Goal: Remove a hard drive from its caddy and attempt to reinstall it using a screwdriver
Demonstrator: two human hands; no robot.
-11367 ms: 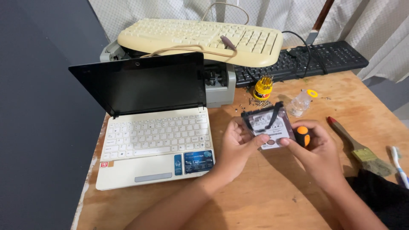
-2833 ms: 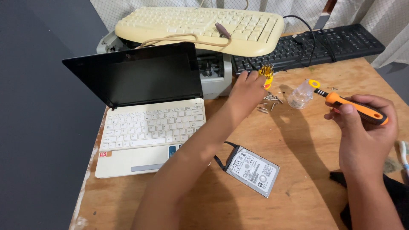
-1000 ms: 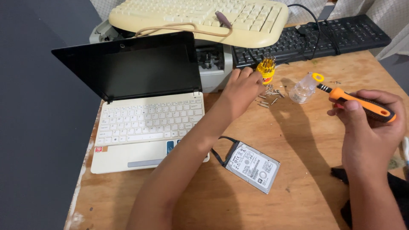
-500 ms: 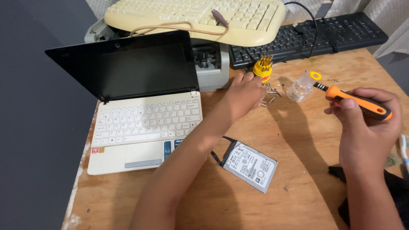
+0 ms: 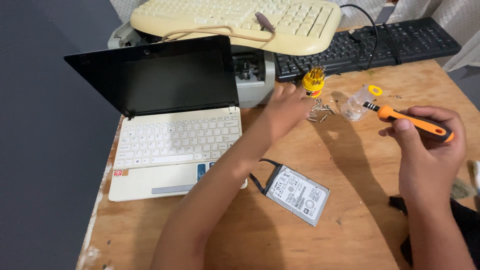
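Left hand at the loose screws, right hand gripping the orange screwdriver, hard drive lying free on the desk.

Eleven seconds earlier both hands held the hard drive (image 5: 297, 193); now it rests flat on the wooden desk (image 5: 350, 235), just right of the white netbook (image 5: 170, 150). The left hand (image 5: 287, 107) has reached right of the netbook, its fingers loosely curled and grasping nothing that shows, touching the scattered screws (image 5: 320, 111) below the yellow bit holder (image 5: 313, 82). The right hand (image 5: 430, 150), well right of the netbook, is clenched around the one orange screwdriver (image 5: 410, 122), whose tip points toward a clear plastic cup (image 5: 356, 106). Counted: one netbook, one hard drive, two keyboards behind the netbook, a cream keyboard (image 5: 235, 20) and a black keyboard (image 5: 370, 47).
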